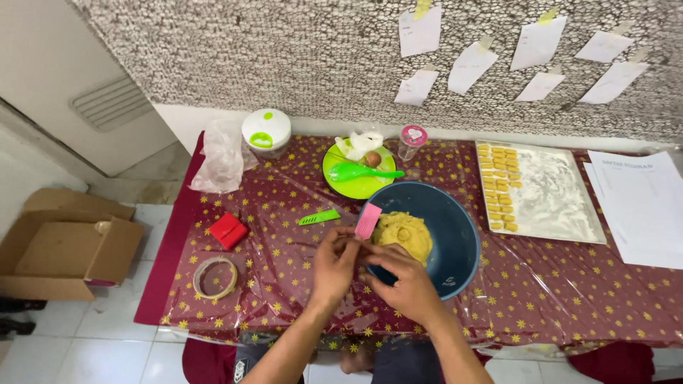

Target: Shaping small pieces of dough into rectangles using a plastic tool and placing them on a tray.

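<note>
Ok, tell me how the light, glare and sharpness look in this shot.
Head view: even, soft indoor light with faint shadows; the clear plastic sheet over the maroon tablecloth shows mild glare and wrinkles; the floured tray is bright, nearly washed out; the left hand and right hand are slightly soft; the wide lens bends the table edges.

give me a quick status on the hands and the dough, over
Left hand and right hand pinched together at near rim of blue bowl, what they pinch hidden. Dough mound in bowl. Pink scraper leaning on rim beside hands.
</note>
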